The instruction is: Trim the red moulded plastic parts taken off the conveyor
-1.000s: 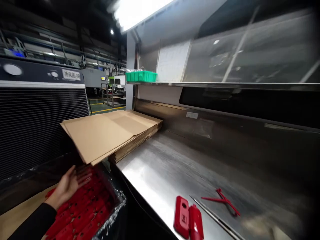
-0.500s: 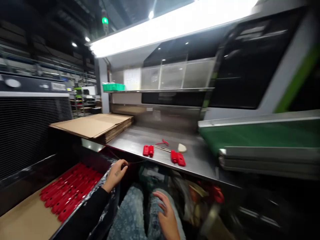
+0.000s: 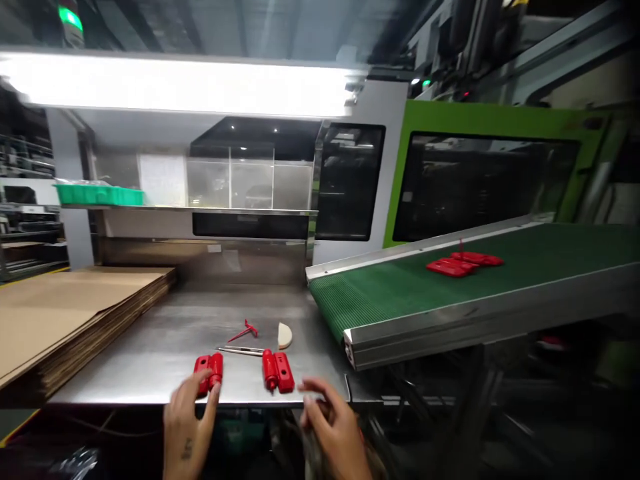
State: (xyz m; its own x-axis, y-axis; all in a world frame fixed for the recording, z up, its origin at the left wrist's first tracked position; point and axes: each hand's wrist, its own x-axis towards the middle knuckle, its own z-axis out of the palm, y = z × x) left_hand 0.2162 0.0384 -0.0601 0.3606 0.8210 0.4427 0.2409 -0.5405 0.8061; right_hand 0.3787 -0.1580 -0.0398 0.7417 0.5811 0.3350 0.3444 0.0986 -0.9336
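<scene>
Two red plastic hinge-like parts lie near the front edge of the steel bench (image 3: 150,353). My left hand (image 3: 187,427) reaches up to the left red part (image 3: 209,371), its fingertips touching it, fingers apart. My right hand (image 3: 333,427) hovers at the bench edge just right of the right red part (image 3: 279,371), fingers loosely curled, holding nothing. Behind the parts lie a thin metal tool (image 3: 240,350), a red plastic sprue (image 3: 245,331) and a small beige piece (image 3: 284,335).
A stack of flat cardboard sheets (image 3: 65,313) covers the bench's left end. A green conveyor belt (image 3: 450,287) slopes in from the right carrying more red parts (image 3: 463,263). A green tray (image 3: 97,195) sits on the shelf above. A green moulding machine stands behind.
The view has swung right from the bin of red parts to face the bench and conveyor. Both hands have risen from my lap and the bin edge to the bench's front edge.
</scene>
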